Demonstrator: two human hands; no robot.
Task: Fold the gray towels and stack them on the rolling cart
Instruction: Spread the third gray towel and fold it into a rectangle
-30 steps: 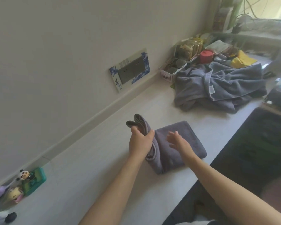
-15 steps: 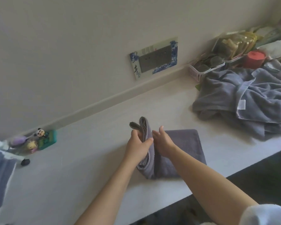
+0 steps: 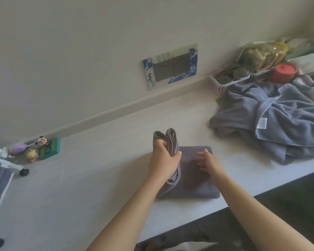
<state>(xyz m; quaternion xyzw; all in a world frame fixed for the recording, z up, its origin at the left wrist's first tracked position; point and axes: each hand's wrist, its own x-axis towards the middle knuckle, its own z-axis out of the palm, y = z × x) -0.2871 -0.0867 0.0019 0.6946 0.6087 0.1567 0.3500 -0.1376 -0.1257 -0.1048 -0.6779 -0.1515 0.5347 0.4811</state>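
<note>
- left hand [image 3: 164, 160] is clamped around one raised end of the folded gray towel [image 3: 192, 180], bunching it upright
- right hand [image 3: 208, 163] lies flat and open on the towel's top, gripping nothing
- towel sits on the white counter [image 3: 98, 178], near its front edge
- pile of unfolded gray towels [image 3: 272, 124] lies well apart to the right, white tag too blurry to read
- wall outlet plate [image 3: 170, 67] has a blue-pattern frame and one dark brush-style character, can't make it out
- rolling cart [image 3: 0, 171] edge at far left
</note>
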